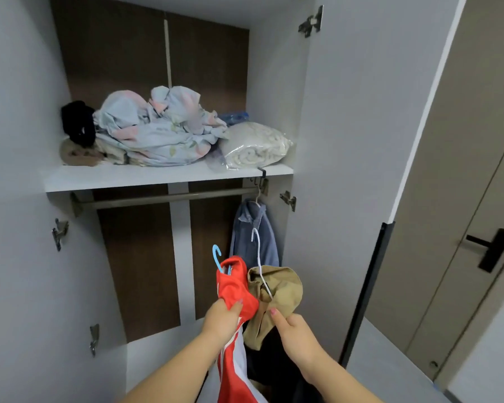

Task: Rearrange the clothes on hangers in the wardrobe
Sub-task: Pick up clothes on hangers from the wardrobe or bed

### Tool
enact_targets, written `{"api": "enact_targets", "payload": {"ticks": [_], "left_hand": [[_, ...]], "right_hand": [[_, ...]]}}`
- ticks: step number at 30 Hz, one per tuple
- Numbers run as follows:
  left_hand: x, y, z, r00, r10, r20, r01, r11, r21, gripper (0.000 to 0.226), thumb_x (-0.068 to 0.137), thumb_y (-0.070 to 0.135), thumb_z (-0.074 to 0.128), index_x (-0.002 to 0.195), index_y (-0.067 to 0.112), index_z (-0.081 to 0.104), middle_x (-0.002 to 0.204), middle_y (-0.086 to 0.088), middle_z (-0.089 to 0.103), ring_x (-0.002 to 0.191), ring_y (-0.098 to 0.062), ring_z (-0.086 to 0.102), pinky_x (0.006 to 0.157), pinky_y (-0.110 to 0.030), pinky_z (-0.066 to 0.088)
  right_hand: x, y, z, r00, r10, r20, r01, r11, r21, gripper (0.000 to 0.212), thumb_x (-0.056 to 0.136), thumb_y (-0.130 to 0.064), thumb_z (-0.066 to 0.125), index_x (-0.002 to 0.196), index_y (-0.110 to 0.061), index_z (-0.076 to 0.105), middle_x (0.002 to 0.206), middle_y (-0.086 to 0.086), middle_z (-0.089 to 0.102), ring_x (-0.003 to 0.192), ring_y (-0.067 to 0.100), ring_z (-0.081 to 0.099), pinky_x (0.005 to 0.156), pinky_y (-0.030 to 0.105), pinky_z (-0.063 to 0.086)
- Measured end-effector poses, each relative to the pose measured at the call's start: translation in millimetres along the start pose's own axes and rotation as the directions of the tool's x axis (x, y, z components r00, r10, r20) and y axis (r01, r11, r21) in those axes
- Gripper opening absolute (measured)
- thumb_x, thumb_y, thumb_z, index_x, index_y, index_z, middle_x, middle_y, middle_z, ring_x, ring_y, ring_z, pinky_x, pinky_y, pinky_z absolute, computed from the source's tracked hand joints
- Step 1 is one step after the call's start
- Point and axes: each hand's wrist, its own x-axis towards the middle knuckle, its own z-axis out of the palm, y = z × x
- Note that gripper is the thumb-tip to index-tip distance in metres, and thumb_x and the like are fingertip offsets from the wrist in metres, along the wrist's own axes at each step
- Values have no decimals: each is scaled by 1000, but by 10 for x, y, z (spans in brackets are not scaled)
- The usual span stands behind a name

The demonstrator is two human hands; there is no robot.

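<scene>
My left hand (223, 318) grips the red garment (234, 286) on a blue hanger (217, 257). My right hand (294, 333) pinches the tan garment (280, 292) on a white hanger (258, 257). Both hooks point up toward the rail (163, 199) overhead.

- One rail (163, 199).
- One shelf (157, 177), directly above the rail.
- Three hangers: one white hanger (257, 199) hooked at the rail's right end, with one blue hanger (215, 255) and a second white hanger (258, 251) below the rail.
- Three hung garments: a denim shirt (253, 237) under the rail's right end, and a red garment (234, 283) and a tan garment (282, 289) lower down.
- Two grips below the rail: the left grip (223, 318) on the red garment, the right grip (296, 333) on the tan garment.
- Four hinges (60, 234): two left of the rail, two right.
</scene>
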Motion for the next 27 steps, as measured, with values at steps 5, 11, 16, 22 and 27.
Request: {"api": "enact_targets", "payload": {"ticks": [5, 11, 16, 22, 27], "left_hand": [[418, -19, -235, 999, 36, 6, -36, 999, -20, 33, 97, 37, 50, 120, 18, 63, 112, -2, 69, 106, -20, 63, 99, -40, 48], [960, 47, -283, 999, 41, -19, -41, 999, -16, 35, 97, 39, 49, 122, 18, 61, 110, -1, 68, 104, -19, 63, 97, -37, 50], [1747, 252, -210, 995, -18, -102, 24, 998, 59, 49, 96, 52, 37, 115, 15, 63, 101, -5, 70, 93, -21, 66, 88, -35, 53], [2680, 577, -143, 977, -101, -187, 116, 991, 68, 53, 101, 47, 29, 122, 8, 57, 103, -11, 68, 92, -22, 65, 86, -35, 53], [3196, 871, -155, 974, -44, -223, 90, 975, 202, 48, 103, 38, 28, 128, 3, 49, 107, -16, 64, 96, -28, 61, 83, -35, 49]], "right_hand": [[470, -97, 283, 999, -25, 48, 26, 999, -34, 33, 99, -32, 46, 87, -18, 73, 82, -11, 74, 82, 2, 66, 73, 14, 46], [1180, -109, 367, 997, -23, 73, 29, 997, -75, 35, 100, -31, 45, 78, -18, 69, 62, -16, 67, 62, -5, 60, 62, 9, 42], [2016, -154, 290, 992, -37, 118, 44, 997, -60, 37, 100, -33, 44, 87, -12, 72, 76, -9, 72, 70, 0, 64, 68, 11, 46], [3067, -309, 102, 990, -64, 129, 69, 997, -33, 39, 101, -28, 44, 68, -17, 60, 50, -16, 58, 48, -7, 53, 51, 5, 37], [3659, -442, 14, 987, -55, 151, 65, 996, -66, 39, 100, -36, 43, 87, -11, 70, 82, -5, 73, 78, 8, 67, 76, 20, 49]]}}
